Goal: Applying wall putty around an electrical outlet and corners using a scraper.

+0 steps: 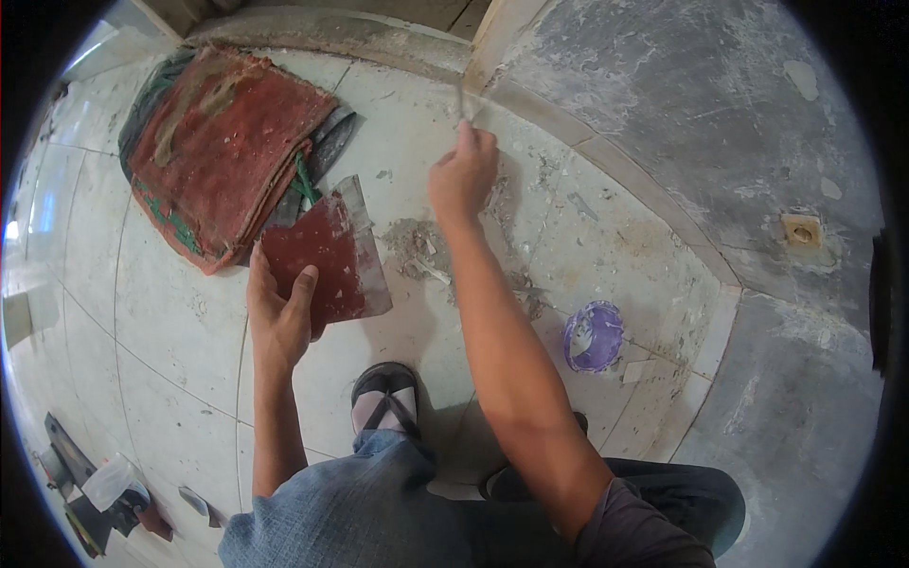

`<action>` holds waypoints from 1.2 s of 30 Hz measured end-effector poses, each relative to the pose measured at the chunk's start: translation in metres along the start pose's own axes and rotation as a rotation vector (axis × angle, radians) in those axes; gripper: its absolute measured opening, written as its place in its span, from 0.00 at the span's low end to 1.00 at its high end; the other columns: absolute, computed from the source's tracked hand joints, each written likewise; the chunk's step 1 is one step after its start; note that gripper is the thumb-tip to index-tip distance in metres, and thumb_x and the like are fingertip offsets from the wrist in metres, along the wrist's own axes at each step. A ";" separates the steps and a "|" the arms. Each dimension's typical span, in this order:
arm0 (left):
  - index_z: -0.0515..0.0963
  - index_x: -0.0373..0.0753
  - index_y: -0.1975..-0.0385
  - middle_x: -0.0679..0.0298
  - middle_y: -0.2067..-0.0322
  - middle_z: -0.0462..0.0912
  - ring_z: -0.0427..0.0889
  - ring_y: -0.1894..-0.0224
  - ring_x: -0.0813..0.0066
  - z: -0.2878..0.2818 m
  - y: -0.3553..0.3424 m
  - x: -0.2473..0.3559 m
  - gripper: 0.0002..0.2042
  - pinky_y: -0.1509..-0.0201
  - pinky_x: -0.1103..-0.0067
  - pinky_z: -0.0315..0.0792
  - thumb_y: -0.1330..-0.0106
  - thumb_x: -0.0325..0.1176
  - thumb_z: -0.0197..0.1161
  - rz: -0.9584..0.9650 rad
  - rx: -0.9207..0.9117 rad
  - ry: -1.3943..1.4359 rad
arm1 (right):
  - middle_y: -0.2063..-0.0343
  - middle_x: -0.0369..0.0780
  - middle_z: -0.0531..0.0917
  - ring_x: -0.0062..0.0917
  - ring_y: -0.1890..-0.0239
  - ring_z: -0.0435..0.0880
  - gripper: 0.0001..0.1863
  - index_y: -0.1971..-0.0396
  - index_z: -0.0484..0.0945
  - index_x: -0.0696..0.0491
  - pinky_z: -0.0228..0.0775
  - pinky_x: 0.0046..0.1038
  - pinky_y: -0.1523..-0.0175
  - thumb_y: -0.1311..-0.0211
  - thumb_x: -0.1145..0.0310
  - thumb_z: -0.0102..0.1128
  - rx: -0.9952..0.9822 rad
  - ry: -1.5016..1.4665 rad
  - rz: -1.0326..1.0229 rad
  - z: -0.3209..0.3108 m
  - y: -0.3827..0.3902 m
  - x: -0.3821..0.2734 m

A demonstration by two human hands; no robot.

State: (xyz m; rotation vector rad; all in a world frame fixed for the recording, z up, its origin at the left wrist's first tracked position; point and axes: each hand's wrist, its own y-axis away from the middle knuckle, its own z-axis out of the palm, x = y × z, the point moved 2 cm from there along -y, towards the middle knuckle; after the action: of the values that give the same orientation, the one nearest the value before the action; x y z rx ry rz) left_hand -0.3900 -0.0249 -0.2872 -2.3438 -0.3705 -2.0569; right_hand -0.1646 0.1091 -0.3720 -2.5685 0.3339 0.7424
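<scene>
My left hand [279, 308] grips a dark red flat plate [322, 260] with a worn grey strip along its right side, thumb on top and fingers underneath. It is held above the tiled floor, just right of a folded red mat [232, 142] with green and grey layers. Farther forward, my right hand [464, 170] is closed around a thin grey tool [461, 102]. Only its narrow end shows, blurred, near the foot of the wall; its kind cannot be told. Between my hands lies a small heap of grey rubble and chips [417, 248], partly behind my right forearm.
A purple plastic tub [595, 337], smeared white inside, stands right of my right forearm. A grey wall [701, 123] with a socket box [802, 231] bounds the right side. Several tools and a clear container [109, 481] lie at lower left. A raised sill [331, 38] crosses the far side.
</scene>
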 end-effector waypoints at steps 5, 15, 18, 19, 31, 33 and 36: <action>0.55 0.30 0.34 0.51 0.44 0.71 0.74 0.44 0.68 0.001 0.003 0.011 0.28 0.40 0.74 0.67 0.35 0.20 0.55 -0.162 0.010 0.147 | 0.56 0.44 0.74 0.41 0.51 0.73 0.22 0.50 0.76 0.55 0.66 0.39 0.47 0.48 0.79 0.54 0.026 0.093 0.206 -0.003 0.003 0.005; 0.55 0.29 0.35 0.52 0.45 0.72 0.73 0.44 0.67 0.001 -0.001 0.005 0.28 0.39 0.75 0.66 0.35 0.21 0.55 -0.013 -0.018 0.037 | 0.56 0.45 0.74 0.41 0.50 0.73 0.23 0.49 0.74 0.57 0.66 0.40 0.46 0.49 0.79 0.55 0.010 0.015 0.151 -0.006 0.000 0.014; 0.56 0.29 0.36 0.52 0.46 0.73 0.74 0.45 0.68 0.004 0.000 0.002 0.27 0.40 0.75 0.67 0.35 0.21 0.55 -0.002 0.011 -0.013 | 0.59 0.46 0.75 0.40 0.53 0.75 0.22 0.49 0.74 0.60 0.68 0.37 0.49 0.46 0.79 0.52 -0.110 -0.035 0.032 -0.004 0.001 0.007; 0.57 0.28 0.37 0.51 0.46 0.73 0.74 0.45 0.68 0.003 -0.001 0.001 0.27 0.40 0.75 0.67 0.36 0.21 0.55 -0.036 0.000 0.009 | 0.59 0.46 0.75 0.40 0.53 0.75 0.22 0.49 0.74 0.60 0.68 0.37 0.49 0.46 0.79 0.52 -0.110 -0.037 0.032 -0.006 0.000 0.005; 0.61 0.28 0.40 0.52 0.52 0.76 0.77 0.54 0.69 -0.001 -0.008 -0.036 0.25 0.50 0.77 0.72 0.37 0.24 0.56 -0.098 -0.023 -0.068 | 0.53 0.39 0.81 0.14 0.66 0.75 0.22 0.43 0.70 0.61 0.66 0.15 0.62 0.38 0.75 0.55 -0.957 -1.052 0.344 -0.129 -0.031 0.056; 0.62 0.29 0.41 0.52 0.54 0.77 0.77 0.57 0.70 0.008 -0.010 -0.038 0.24 0.52 0.77 0.72 0.37 0.24 0.56 -0.078 -0.094 -0.114 | 0.57 0.35 0.83 0.10 0.68 0.74 0.23 0.44 0.72 0.60 0.65 0.12 0.64 0.40 0.73 0.57 -0.939 -1.028 0.382 -0.158 -0.048 0.068; 0.65 0.33 0.43 0.57 0.64 0.78 0.77 0.67 0.70 0.011 -0.008 -0.028 0.22 0.61 0.77 0.73 0.36 0.26 0.58 -0.071 -0.108 -0.202 | 0.59 0.34 0.82 0.11 0.68 0.73 0.21 0.46 0.73 0.60 0.66 0.14 0.63 0.38 0.70 0.58 -1.006 -0.694 0.364 -0.222 -0.069 0.078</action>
State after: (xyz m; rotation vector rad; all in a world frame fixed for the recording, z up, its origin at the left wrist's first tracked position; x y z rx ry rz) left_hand -0.3838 -0.0207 -0.3175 -2.6502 -0.3581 -1.9186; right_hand 0.0229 0.0552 -0.2228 -2.8357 0.2173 2.3324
